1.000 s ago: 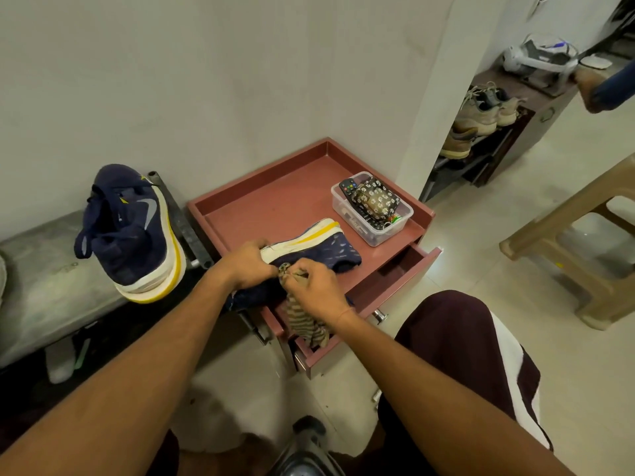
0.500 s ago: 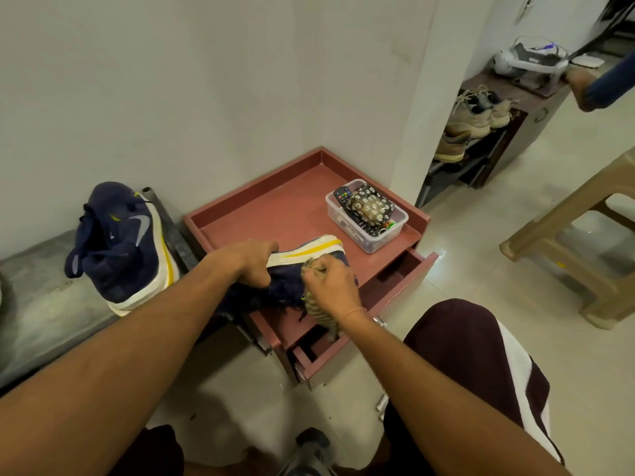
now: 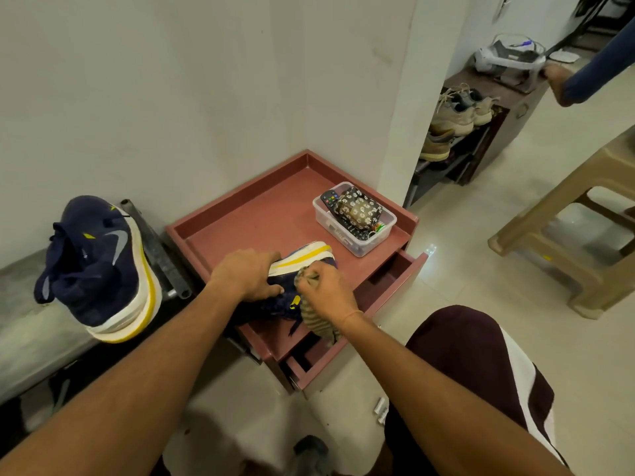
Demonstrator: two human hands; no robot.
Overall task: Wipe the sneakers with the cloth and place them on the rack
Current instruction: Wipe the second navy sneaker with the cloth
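- Your left hand point(image 3: 245, 274) clamps down on the navy sneaker point(image 3: 302, 269) lying on its side at the front of the red cabinet top point(image 3: 261, 214), sole turned away from you.
- Your right hand point(image 3: 328, 292) is clenched around the striped cloth point(image 3: 318, 321), pressing it to the upper near the toe while its tail hangs over the open drawer point(image 3: 395, 280).
- To wipe well, keep the left hand's weight on the shoe so it cannot skid, work the cloth in short strokes along the fabric, then turn the shoe to reach the white-and-yellow sole edge.
- The second sneaker point(image 3: 98, 266) stands on its heel on the grey bench point(image 3: 31, 324), well apart to your left.
- The clear plastic box point(image 3: 354, 219) at the back right holds a remote and a flower-print pouch; what the drawer holds cannot be made out.
- The shoe rack point(image 3: 457, 142) by the far wall carries tan shoes.
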